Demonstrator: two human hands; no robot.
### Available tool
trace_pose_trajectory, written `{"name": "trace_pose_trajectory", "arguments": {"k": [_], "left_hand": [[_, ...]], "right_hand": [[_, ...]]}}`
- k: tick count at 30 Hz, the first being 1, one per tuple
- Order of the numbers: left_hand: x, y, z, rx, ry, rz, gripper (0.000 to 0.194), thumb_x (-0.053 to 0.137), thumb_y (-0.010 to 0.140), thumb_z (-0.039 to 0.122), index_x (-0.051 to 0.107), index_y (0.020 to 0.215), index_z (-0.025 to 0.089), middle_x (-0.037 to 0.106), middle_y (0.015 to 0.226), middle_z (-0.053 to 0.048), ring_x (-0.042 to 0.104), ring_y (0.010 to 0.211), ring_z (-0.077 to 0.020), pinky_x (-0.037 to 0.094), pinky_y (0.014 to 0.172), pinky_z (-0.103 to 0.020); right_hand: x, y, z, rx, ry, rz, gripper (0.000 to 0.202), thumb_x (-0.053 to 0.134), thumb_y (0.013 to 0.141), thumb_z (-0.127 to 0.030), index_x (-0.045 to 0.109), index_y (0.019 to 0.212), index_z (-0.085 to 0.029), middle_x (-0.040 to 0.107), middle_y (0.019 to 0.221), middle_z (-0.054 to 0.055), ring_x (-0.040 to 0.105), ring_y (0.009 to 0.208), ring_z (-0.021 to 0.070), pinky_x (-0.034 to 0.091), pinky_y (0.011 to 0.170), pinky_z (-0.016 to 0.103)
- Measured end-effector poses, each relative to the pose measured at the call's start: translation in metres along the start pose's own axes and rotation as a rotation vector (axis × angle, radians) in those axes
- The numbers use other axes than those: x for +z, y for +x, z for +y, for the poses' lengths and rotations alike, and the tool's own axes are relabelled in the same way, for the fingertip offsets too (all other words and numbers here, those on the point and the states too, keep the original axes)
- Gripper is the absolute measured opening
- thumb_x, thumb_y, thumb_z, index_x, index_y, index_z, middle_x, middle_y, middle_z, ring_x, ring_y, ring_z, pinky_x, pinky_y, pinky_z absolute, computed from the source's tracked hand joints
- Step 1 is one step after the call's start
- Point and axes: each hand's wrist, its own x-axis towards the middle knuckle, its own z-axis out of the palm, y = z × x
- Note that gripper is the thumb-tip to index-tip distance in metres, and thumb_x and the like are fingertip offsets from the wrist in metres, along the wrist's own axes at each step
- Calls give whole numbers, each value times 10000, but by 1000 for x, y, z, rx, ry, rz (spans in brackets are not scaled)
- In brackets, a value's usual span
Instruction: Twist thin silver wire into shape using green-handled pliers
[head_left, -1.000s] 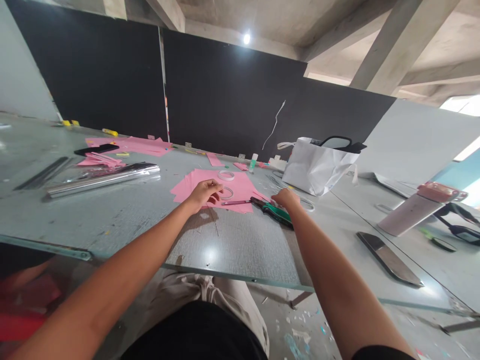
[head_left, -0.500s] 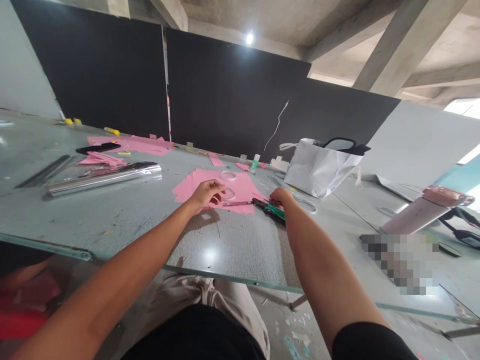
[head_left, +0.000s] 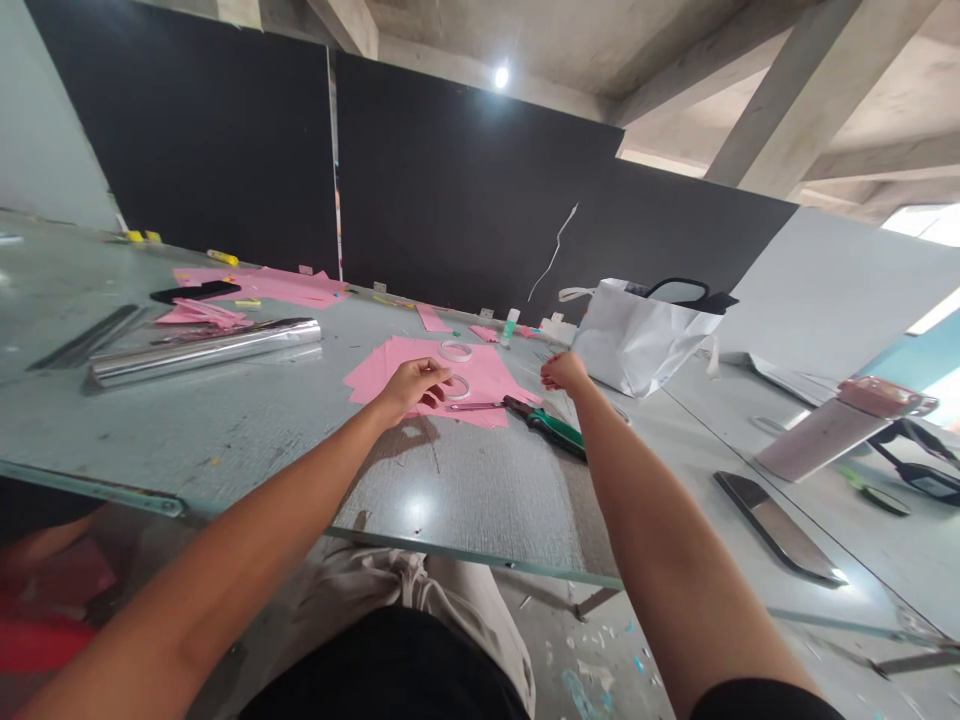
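Note:
Pink paper sheets (head_left: 375, 368) lie fanned out on the grey table (head_left: 285, 450). My left hand (head_left: 422, 386) is closed at their left part, its fingertips at the edge of a small white ring (head_left: 459, 387). Another white ring (head_left: 455, 351) lies flat on the paper just behind. Pliers with green handles (head_left: 556, 430) rest at the right edge of the sheets, beside a thin pair of metal tips (head_left: 476, 406). My right hand (head_left: 561, 372) is closed above the table behind the pliers; what its fingers pinch is too small to make out.
A white bag (head_left: 637, 335) stands behind my right hand. A silver foil roll (head_left: 206, 352) and a black phone (head_left: 196, 292) lie left. A green-labelled glue stick (head_left: 511, 324) stands at the back. To the right are a pink bottle (head_left: 840, 430) and another phone (head_left: 776, 525).
My right hand has moved away from the pliers' handles, up and slightly back, uncovering them. My left hand has stayed by the ring.

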Motion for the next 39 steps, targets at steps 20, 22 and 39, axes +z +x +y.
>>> {"name": "trace_pose_trajectory", "arguments": {"k": [20, 22, 39], "left_hand": [[1, -1, 5, 84, -56, 157, 430, 831, 551, 477, 715, 789, 139, 704, 814, -65, 606, 655, -127, 511, 604, -269], [2, -3, 7, 101, -77, 135, 448, 835, 541, 489, 717, 791, 135, 697, 790, -58, 610, 653, -126, 516, 617, -271], [7, -6, 14, 180, -79, 71, 414, 855, 508, 472, 734, 717, 137, 666, 654, -17, 591, 584, -114, 524, 643, -290]], "right_hand": [[44, -125, -79, -510, 874, -123, 268, 688, 629, -331, 544, 815, -204, 602, 619, -46, 534, 528, 99, 443, 485, 215], [48, -133, -82, -543, 886, -160, 293, 695, 624, -335, 570, 853, -201, 612, 622, -45, 557, 548, 103, 463, 508, 222], [59, -142, -81, -576, 734, -174, 169, 613, 667, -245, 619, 823, -180, 655, 674, -4, 610, 616, 127, 501, 609, 259]]}}
